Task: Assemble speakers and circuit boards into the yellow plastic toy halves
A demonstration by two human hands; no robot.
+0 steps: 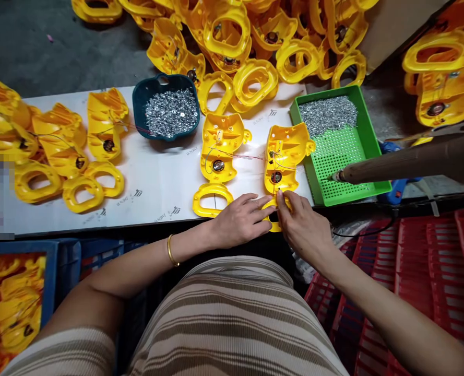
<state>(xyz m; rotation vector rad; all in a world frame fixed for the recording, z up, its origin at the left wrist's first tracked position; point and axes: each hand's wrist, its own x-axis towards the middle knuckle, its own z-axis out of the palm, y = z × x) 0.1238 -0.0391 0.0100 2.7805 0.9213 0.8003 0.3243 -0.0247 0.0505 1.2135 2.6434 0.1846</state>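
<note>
A yellow plastic housing half (288, 149) with a loop handle lies hollow side up at the table's front edge, with a round metal-rimmed part and thin wires inside. My left hand (241, 219) has its fingers stretched apart over the left side of that handle. At the handle's neck, my right hand (304, 222) has thumb and fingertips pinched together; what is between them is too small to make out. Both hands cover much of the handle. Just left lies a similar yellow housing half (222, 149), and a red wire runs between the two.
A dark teal basin (138, 112) of small metal pieces stands behind. To the right, a green perforated basket (328, 193) holds screws, with a dark rod-like tool (396, 164) reaching over it. More yellow housings (106, 125) lie left and behind. Red crates (415, 261) stand below right.
</note>
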